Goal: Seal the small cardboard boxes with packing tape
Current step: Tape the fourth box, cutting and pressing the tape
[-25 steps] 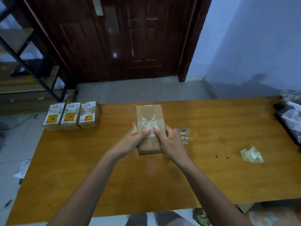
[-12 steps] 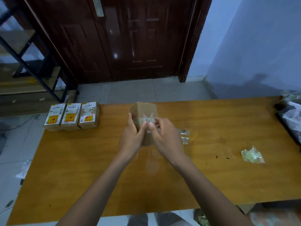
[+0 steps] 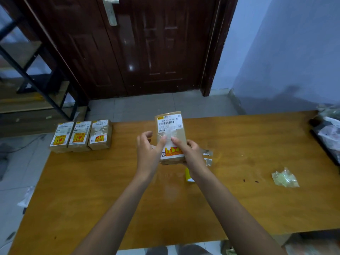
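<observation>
Cardboard box (image 3: 170, 134): gripped from both sides, labelled face up, tilted above the table (image 3: 92, 190).
Right hand (image 3: 191, 153): fingers curled round its right edge, thumb on the label.
Left hand (image 3: 148, 153): thumb pressing the tape, fingers loosely curled.
Three boxes (image 3: 81, 136): well left of it.
Tape scraps (image 3: 207, 156): just right of it.

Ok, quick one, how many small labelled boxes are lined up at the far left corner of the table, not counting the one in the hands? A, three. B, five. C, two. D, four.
A: three boxes sit side by side at the far left corner of the table, apart from the box held up by the left hand and right hand.
</observation>
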